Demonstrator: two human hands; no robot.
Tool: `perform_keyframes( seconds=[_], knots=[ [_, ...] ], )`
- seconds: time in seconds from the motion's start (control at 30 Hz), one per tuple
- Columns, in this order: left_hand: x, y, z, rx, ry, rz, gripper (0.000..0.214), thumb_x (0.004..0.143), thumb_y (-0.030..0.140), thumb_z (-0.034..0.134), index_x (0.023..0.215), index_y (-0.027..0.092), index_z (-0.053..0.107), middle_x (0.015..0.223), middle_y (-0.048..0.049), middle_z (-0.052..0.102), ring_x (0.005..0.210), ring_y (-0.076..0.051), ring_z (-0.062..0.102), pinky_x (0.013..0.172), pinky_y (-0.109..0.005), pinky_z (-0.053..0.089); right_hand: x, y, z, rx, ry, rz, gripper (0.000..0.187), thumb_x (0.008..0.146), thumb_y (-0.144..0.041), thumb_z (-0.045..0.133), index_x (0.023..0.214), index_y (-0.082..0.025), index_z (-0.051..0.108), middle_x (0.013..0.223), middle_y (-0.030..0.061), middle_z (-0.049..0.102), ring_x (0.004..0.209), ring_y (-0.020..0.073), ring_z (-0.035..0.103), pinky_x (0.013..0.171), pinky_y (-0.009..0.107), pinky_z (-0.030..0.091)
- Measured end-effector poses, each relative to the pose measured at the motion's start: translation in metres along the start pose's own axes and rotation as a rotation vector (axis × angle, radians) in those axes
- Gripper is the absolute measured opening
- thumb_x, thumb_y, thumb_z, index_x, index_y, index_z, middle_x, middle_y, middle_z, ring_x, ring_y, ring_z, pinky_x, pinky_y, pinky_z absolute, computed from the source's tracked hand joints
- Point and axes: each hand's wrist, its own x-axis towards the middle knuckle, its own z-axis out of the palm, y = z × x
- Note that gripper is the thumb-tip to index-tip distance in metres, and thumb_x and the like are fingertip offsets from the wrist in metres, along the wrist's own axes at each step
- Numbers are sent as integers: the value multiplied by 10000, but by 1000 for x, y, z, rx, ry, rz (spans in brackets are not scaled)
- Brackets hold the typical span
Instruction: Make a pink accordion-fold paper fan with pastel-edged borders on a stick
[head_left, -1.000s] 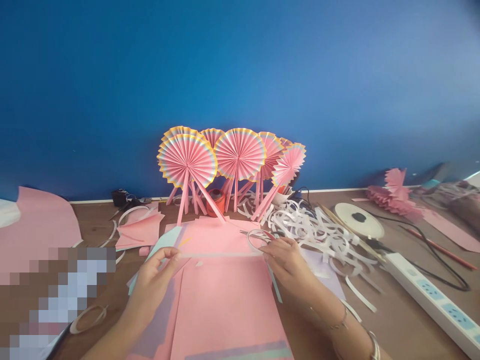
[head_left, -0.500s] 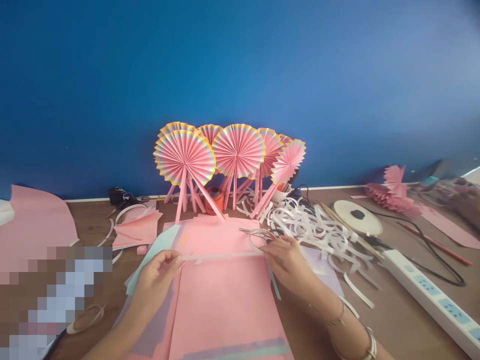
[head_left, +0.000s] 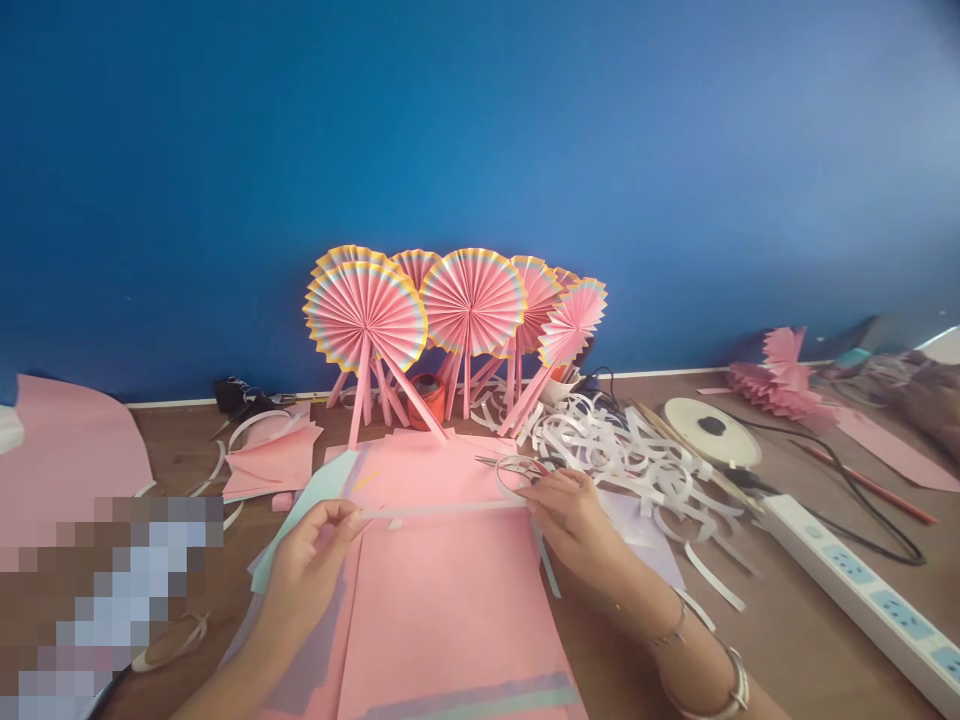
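A narrow white strip point(head_left: 450, 509) is stretched almost level across a pink paper sheet point(head_left: 450, 600). My left hand point(head_left: 319, 545) pinches its left end between thumb and fingertips. My right hand point(head_left: 574, 525), wearing bracelets, has closed fingers on the right end, where the strip curls into a loop. Just beyond those fingers are scissors point(head_left: 491, 462), blades pointing left; whether the hand touches them I cannot tell. A tiny white piece point(head_left: 395, 523) sits just below the strip. More pink, mint and lilac sheets lie under the top one.
Several pleated pink paper fans point(head_left: 365, 320) stand against the blue wall, around a red round container point(head_left: 427, 400). Curled white strips point(head_left: 622, 440) pile up at right, near a white lid-like disc point(head_left: 711, 432) and a power strip point(head_left: 862, 590). Pink paper pieces point(head_left: 274, 460) lie left.
Both hands keep their grip on the strip and hardly move. The whole view has shifted very slightly.
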Motion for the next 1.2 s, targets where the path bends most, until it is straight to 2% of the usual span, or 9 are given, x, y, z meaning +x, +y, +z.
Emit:
perform_keyframes(
  seconds=[0.3,0.47,0.63,0.77,0.87,0.93,1.0,1.07,1.2],
  knots=[
    [-5,7,1,-22,63,92,273,749,490,505,703,228,568,665,9,601,678,-202,583,547,-252,424,0,-1,-1,-25,76,-6,299,855,-101,399,932,-219,663,714,19,668,701,182,588,806,411,332],
    [-9,2,1,-3,139,225,226,820,426,488,725,232,555,714,6,619,765,-207,599,676,-284,464,2,-2,-2,53,57,44,299,864,-140,407,959,-228,677,733,25,675,726,189,590,816,417,341],
    [-14,-2,1,6,273,569,74,857,242,501,809,229,555,804,-9,609,817,-191,579,796,-328,440,6,-17,-7,267,125,249,265,844,-266,463,803,-217,720,666,29,664,706,206,591,788,397,402],
    [-18,13,-11,-18,313,898,172,809,58,505,843,219,555,798,-8,580,803,-182,563,808,-357,435,7,-16,-15,548,211,459,262,784,-383,548,684,-204,711,708,38,682,741,214,615,713,328,469],
    [-18,29,-29,-36,398,951,202,791,25,509,860,209,558,800,-15,573,779,-181,554,736,-347,445,5,7,-25,526,390,600,294,752,-435,560,672,-189,700,698,59,691,737,244,631,717,368,491],
    [-17,40,-41,2,400,930,174,800,43,523,838,209,561,794,-14,572,776,-181,554,708,-337,439,5,24,-31,457,460,621,282,770,-408,544,803,-186,715,805,91,706,875,294,629,818,449,470],
    [-17,51,-51,60,334,916,148,822,73,524,821,215,566,799,-12,573,793,-179,559,717,-331,435,5,31,-33,215,539,542,267,778,-311,539,962,-206,702,1036,114,681,1092,336,547,956,544,368],
    [-18,61,-56,110,267,915,141,847,96,506,828,223,565,817,-7,576,816,-170,562,733,-314,429,5,25,-30,26,524,352,380,789,-208,493,1141,-240,633,1269,104,571,1247,325,430,1041,577,270],
    [-17,82,-57,195,117,975,147,868,116,471,855,241,548,817,3,580,851,-166,556,800,-303,423,4,-10,-18,252,224,34,600,797,-92,369,1347,-322,437,1480,17,343,1362,224,307,1104,468,284]
  ],
)
